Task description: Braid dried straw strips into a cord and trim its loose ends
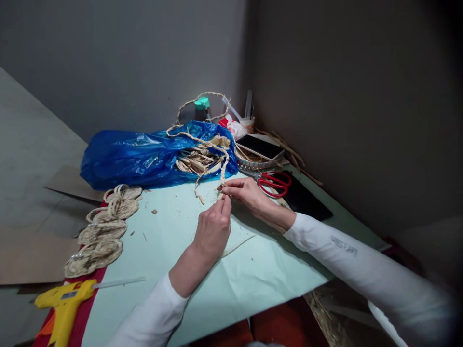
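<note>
A braided straw cord [224, 166] runs from my fingers up over the blue bag and loops against the wall behind. My left hand [213, 226] is closed, its thumb and finger pinching the straw strands at the near end of the braid. Just above it, my right hand [249, 195] pinches the same braid from the right. Between the two hands the fingertips nearly meet, so the exact strands are partly hidden. Behind them, loose dry straw [198, 161] spills from the blue plastic bag [137, 156].
Red-handled scissors [275, 184] and a dark flat object [307, 197] lie right of my hands. A phone [260, 146] rests behind. Several woven straw pieces [97, 241] line the left edge, near a yellow glue gun [68, 303]. Straw scraps dot the pale green sheet [173, 279].
</note>
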Available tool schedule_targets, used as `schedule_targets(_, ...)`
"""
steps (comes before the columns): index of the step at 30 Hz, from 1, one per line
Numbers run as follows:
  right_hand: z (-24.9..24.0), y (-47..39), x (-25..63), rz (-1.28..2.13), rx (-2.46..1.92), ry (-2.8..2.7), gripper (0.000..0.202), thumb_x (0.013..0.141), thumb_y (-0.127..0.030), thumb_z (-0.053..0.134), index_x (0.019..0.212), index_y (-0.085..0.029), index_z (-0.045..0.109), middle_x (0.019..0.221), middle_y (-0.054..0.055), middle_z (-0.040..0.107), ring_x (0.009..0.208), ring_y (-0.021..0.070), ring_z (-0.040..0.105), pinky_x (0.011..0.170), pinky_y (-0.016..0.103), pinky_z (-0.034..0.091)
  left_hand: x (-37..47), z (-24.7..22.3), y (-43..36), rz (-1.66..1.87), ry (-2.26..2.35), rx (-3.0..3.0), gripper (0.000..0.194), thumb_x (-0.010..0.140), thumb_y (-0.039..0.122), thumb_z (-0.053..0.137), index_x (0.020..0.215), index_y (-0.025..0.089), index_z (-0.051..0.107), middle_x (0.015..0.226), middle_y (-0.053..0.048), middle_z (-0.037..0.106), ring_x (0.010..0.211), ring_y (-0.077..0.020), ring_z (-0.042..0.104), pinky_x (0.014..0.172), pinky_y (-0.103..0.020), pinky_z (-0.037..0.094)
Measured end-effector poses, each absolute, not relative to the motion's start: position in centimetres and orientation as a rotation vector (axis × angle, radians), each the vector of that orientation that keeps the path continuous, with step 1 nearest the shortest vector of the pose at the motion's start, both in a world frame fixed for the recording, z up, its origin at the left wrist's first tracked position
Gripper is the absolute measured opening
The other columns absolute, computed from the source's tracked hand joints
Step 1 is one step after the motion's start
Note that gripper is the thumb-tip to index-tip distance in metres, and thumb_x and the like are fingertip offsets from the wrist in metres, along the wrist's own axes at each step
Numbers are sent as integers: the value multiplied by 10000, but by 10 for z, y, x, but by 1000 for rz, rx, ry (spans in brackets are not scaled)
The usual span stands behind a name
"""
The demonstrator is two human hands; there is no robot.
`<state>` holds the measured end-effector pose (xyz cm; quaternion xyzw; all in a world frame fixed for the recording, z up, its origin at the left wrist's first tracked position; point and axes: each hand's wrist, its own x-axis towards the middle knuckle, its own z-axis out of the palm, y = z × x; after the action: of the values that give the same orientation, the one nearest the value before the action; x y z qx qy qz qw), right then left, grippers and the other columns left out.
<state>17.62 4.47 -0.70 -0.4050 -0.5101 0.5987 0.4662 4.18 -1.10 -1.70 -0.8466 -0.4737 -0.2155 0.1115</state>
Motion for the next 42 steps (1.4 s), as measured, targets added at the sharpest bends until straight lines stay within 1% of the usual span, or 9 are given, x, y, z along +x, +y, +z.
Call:
schedule_targets(6, -3, 48, 182, 1446, -926, -1249, 194, 687, -284, 703, 786, -118, 683, 634, -7, 598, 571, 98, 498, 550, 229, 349, 31, 9, -5, -1466, -1691, -2543, 167, 878, 219, 589, 827, 156, 736, 822, -70, 714, 814, -190, 657, 779, -291, 479)
schedule_targets(10, 5, 41, 179, 1435, -888, -1345, 222, 729, -291, 684, 884, -138, 637, 653, -21, 582, 589, 104, 517, 571, 229, 381, 25, 21, 5, -2009, -2058, -2425, 178, 843, 269, 625, 979, 186, 705, 996, -61, 697, 923, -187, 623, 841, -295, 452)
schedule_targets(14, 8, 30, 173, 1424, -823, -1488, 198, 821, -313, 599, 937, -183, 503, 687, -31, 562, 637, 126, 547, 617, 248, 424, 32, 14, 10, -2530, -2181, -2715, 219, 808, 333, 672, 968, 188, 637, 786, 7, 631, 678, -109, 564, 630, -215, 433)
schedule_targets(17, 7, 29, 174, 1414, -792, -1559, 196, 858, -334, 561, 959, -193, 468, 758, -21, 542, 690, 125, 532, 655, 250, 426, 35, 7, 11, -2716, -2244, -2701, 228, 797, 353, 693, 832, 177, 551, 641, 63, 500, 468, -37, 365, 447, -172, 264)
schedule_targets(20, 6, 32, 178, 1480, -734, -1601, 198, 878, -353, 536, 969, -195, 459, 801, -14, 516, 720, 121, 513, 677, 246, 424, 34, 6, 11, -2744, -2232, -2780, 253, 796, 341, 698, 804, 168, 514, 639, 70, 466, 440, -16, 261, 424, -171, 177)
schedule_targets(29, 21, 31, 191, 1449, -673, -1860, 152, 957, -342, 447, 1032, -210, 439, 812, -25, 453, 682, 108, 430, 605, 216, 365, 28, 12, 10, -2550, -2295, -2640, 208, 775, 319, 703, 813, 172, 561, 704, 35, 547, 577, -74, 450, 482, -167, 276)
schedule_targets(33, 23, 28, 187, 1146, -765, -2005, 137, 964, -267, 410, 1080, -194, 411, 866, 18, 563, 806, 150, 540, 719, 258, 403, 29, 12, 6, -2222, -2222, -2540, 174, 816, 301, 628, 711, 167, 589, 653, 27, 559, 577, -103, 433, 533, -211, 312)
schedule_targets(37, 23, 24, 183, 820, -941, -2155, 164, 942, -196, 393, 1104, -182, 376, 803, 27, 587, 695, 165, 544, 666, 274, 376, 31, 11, 2, -1892, -2139, -2444, 254, 847, 270, 575, 613, 173, 563, 619, 26, 545, 619, -126, 447, 596, -235, 330)
schedule_targets(42, 18, 20, 178, 571, -1022, -2276, 177, 922, -164, 359, 1098, -169, 374, 798, 47, 593, 663, 180, 542, 616, 275, 340, 35, 10, 1, -2014, -2215, -2351, 273, 835, 264, 581, 585, 171, 518, 562, 46, 458, 571, -107, 395, 559, -225, 307)
